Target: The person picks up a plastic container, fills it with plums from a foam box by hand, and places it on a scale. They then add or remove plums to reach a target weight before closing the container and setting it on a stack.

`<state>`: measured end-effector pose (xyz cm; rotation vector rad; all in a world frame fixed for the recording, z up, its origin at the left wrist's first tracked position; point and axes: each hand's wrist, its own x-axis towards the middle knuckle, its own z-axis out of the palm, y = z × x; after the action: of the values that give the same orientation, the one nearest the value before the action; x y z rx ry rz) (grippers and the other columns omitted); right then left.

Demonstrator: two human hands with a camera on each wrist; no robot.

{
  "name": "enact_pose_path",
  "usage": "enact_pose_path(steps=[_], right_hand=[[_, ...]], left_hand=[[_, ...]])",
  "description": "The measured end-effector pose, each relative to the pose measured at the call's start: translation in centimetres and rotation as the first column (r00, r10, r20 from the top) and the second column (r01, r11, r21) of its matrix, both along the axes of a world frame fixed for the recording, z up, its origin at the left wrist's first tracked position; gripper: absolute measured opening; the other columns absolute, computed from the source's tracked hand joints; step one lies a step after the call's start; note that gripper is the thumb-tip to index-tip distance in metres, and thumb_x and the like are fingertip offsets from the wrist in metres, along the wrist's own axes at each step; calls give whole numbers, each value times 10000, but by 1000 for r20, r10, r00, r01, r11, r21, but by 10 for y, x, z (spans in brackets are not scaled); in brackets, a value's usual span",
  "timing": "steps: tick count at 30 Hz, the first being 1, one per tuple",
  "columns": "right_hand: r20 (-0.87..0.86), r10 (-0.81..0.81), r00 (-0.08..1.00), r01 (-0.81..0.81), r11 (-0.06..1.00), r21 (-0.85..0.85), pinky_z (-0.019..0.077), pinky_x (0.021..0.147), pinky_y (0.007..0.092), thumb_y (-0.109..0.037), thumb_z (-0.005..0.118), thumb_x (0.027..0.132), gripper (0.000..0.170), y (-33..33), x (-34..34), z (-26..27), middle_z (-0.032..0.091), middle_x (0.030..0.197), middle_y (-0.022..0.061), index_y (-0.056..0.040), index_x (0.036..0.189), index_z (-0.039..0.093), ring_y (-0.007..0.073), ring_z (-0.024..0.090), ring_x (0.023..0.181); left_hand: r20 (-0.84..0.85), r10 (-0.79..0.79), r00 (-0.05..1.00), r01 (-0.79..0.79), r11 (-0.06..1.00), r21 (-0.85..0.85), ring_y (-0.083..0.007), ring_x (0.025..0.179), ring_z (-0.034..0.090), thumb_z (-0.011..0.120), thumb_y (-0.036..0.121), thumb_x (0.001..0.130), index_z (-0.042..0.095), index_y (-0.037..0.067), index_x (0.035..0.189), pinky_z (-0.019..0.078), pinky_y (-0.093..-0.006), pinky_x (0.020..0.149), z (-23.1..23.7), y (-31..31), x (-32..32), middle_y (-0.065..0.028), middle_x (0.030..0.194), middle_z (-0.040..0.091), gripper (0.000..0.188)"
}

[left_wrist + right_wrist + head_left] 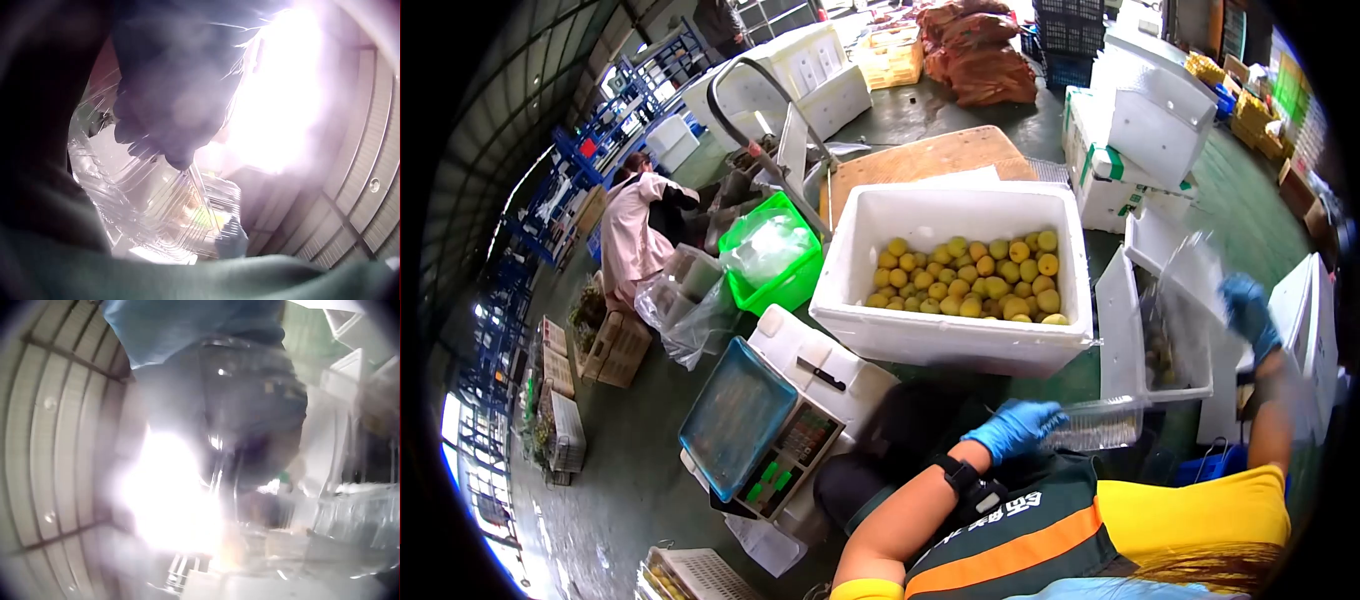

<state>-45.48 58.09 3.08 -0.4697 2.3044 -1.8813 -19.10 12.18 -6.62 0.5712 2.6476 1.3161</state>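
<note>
My left hand [1015, 430], in a blue glove, grips the edge of a clear ribbed plastic container [1105, 425] just below the large white foam box. The left wrist view shows the gloved fingers [178, 153] at the rim of this clear plastic [156, 219]. Off to the right, my blurred right hand [1250, 310], also blue-gloved, holds another clear plastic piece [1195, 265] over a smaller foam box. Glare and blur hide much of its grip in the right wrist view. Round yellow-green fruits [975, 278] lie in the large foam box [950, 340].
A scale with a blue pan [735, 420] stands at left, beside a knife [820, 373] on white foam. Behind it sit a green crate [785, 280] and a hand truck [770, 165]. A person [635, 225] bends at far left. Foam boxes [1145, 140] are stacked at right.
</note>
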Motion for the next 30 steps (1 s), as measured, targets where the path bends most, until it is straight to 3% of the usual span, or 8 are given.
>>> enact_pose_path(steps=[2,7,10,16,20,23,28,30], right_hand=[[125,-326,937,349,877,-331,448,573,213,-104,572,949,135,-4,-16,46,618,799,-1,-40,1025,664,55,535,637],[-136,152,979,-173,972,-158,492,654,216,-114,566,974,186,-135,32,164,673,984,-6,-61,1136,642,56,602,760],[-292,339,894,-315,940,128,567,784,266,-80,577,953,183,-229,76,177,699,1068,57,-49,1110,664,136,685,886],[-119,992,-46,-350,96,932,562,698,405,-144,583,878,249,-371,163,155,666,814,99,-83,1118,618,315,691,830],[-392,832,-392,-500,164,850,538,710,373,-176,565,902,229,-426,184,89,620,843,99,-74,1105,593,280,664,825],[-600,749,-281,-699,268,663,536,818,382,-121,595,880,366,-466,139,104,645,1054,153,-70,1243,603,305,651,969],[-178,756,630,-620,627,472,527,948,398,-64,703,817,542,-540,-9,75,640,1251,159,-58,1338,552,289,631,1104],[-235,896,376,-487,407,773,527,941,388,-53,668,823,562,-552,-47,17,643,1235,179,-74,1368,534,319,628,1131]], left_hand=[[60,85,995,-81,994,-67,-459,850,620,569,314,977,624,78,1010,505,-508,755,5,-2,-12,-228,925,666,244],[-420,153,894,-261,942,-213,-404,1109,597,604,292,957,588,115,1326,476,-430,985,-17,3,-10,-213,1212,621,410],[105,116,988,-124,989,79,-382,1154,601,656,321,931,582,63,1324,464,-440,1021,41,-32,16,-185,1236,633,476],[230,178,957,-188,-224,956,-428,1287,502,716,422,874,137,180,1582,479,-622,994,133,-123,96,-207,1567,289,946],[527,497,690,-554,-107,826,-412,1215,558,645,48,751,88,207,1592,581,-542,876,124,-137,148,-221,1472,397,1021],[496,674,548,-545,-162,823,-427,1174,568,603,10,665,82,265,1596,564,-557,886,104,-133,177,-251,1484,358,1097],[546,765,341,-678,-202,706,-420,1215,543,683,57,636,94,275,1596,576,-530,866,78,-128,188,-221,1484,371,1147],[544,738,400,-668,-171,724,-399,1203,548,722,91,656,91,280,1596,574,-524,870,65,-129,177,-216,1476,361,1148]])
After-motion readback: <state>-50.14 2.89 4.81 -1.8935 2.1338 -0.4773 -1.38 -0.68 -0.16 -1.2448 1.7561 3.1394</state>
